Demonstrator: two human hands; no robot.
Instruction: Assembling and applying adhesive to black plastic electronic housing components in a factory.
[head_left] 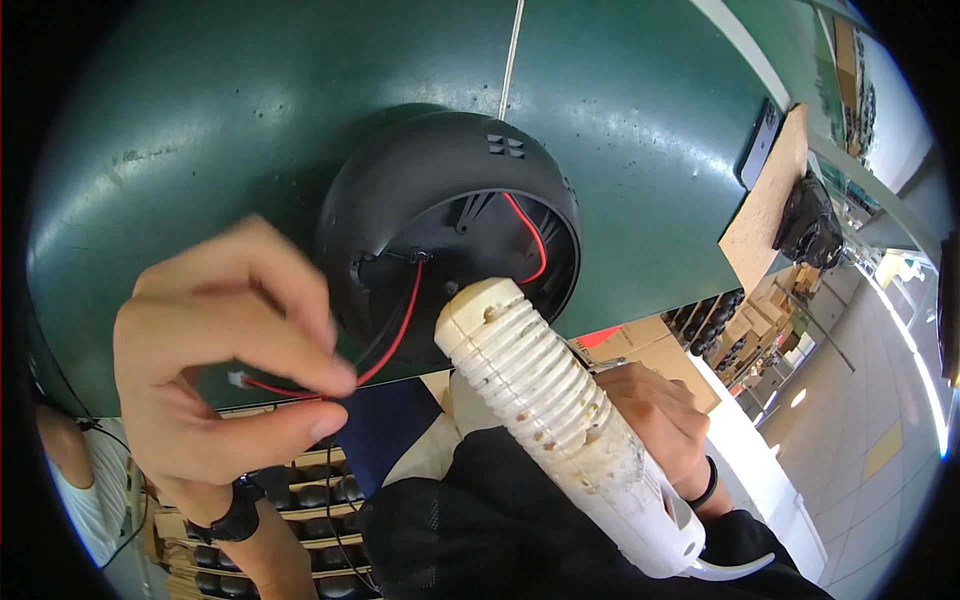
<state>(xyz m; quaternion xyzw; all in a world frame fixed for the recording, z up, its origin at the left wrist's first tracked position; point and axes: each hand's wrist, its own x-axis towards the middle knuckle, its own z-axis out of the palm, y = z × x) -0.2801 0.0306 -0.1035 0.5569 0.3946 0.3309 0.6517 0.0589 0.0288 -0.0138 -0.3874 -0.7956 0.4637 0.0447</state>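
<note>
A round black plastic housing (400, 160) rests on the green table, its round opening turned toward me. Red and black wires (408, 315) come out of a hole inside it. My left hand (225, 355) is curled, slightly blurred, its thumb and forefinger around these wires; a small white connector (238, 379) ends them. A white, ribbed, handle-shaped tool (545, 400) with yellowish stains slants across the front, close to the camera. My right hand (655, 415) is closed behind this tool. A thin metallic piece shows at its fingers, but the grip is mostly hidden.
The green table (640, 230) carries a phone (760, 145) and a brown board (770, 195) at the right. A black plastic bag (812, 222) lies beyond. Cardboard (650, 355) sits below the table edge. Black parts in trays (330, 492) are below. Another person's arm (62, 450) shows at far left.
</note>
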